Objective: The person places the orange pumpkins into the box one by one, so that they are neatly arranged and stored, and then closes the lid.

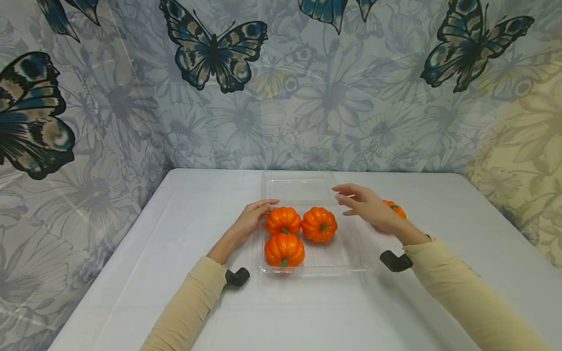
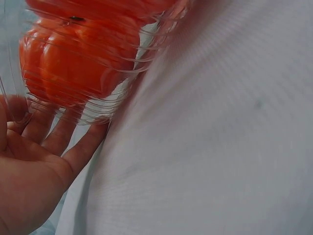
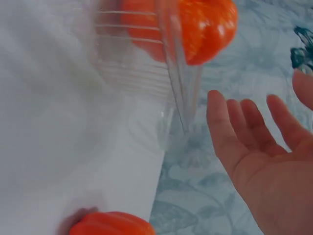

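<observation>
Pumpkins, centre and right of centre: bright orange, green stems. Box, centre: clear. Table, bottom half: white. Sleeves, lower left and lower right: beige. Wrist cameras: black. Wall: pale grey-blue flower print, yellowish at far right. Butterflies, top and left edge: black, teal, tan.

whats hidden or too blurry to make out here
Loose pumpkin, head view: partly behind the right hand.
Upper pumpkin, left wrist view: cut by top edge.
Left hand, left wrist view: cut by left edge.
Container wall, right wrist view: blurred, perhaps by motion.
</observation>
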`<state>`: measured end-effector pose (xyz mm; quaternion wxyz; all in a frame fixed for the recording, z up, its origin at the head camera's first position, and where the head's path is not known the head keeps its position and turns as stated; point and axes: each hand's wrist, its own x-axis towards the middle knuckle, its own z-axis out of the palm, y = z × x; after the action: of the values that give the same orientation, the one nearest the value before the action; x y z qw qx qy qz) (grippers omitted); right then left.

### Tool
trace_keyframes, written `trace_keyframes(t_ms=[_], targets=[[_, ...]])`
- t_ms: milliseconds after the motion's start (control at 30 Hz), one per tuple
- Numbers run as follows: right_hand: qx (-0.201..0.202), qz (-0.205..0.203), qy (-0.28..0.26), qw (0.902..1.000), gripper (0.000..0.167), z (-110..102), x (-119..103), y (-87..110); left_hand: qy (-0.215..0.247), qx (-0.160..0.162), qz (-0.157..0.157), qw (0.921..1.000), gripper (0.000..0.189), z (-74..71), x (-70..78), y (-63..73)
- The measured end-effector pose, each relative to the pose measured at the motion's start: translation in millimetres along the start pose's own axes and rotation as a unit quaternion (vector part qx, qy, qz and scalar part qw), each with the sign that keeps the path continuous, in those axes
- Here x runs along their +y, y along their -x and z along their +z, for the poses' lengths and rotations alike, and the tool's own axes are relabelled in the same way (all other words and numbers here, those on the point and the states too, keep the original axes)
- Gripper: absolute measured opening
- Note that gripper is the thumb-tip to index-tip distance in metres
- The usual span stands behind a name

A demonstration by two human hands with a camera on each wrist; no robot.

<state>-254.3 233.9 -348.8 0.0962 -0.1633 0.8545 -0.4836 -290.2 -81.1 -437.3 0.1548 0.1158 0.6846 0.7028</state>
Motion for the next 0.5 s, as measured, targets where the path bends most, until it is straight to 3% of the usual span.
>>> trace_keyframes(t_ms=[233, 500], targets=[[0.052, 0.055, -0.115, 0.9905, 0.059, -25.3, 3.1, 9.1, 0.001, -0.002, 0.001, 1.0000, 0.038, 0.3, 0.5, -0.1], [0.062, 0.109, -0.221, 0.9673, 0.071, -52.7, 11.1, 24.8, -0.001, -0.002, 0.002, 1.0000, 0.038, 0.1, 1.4, 0.4]])
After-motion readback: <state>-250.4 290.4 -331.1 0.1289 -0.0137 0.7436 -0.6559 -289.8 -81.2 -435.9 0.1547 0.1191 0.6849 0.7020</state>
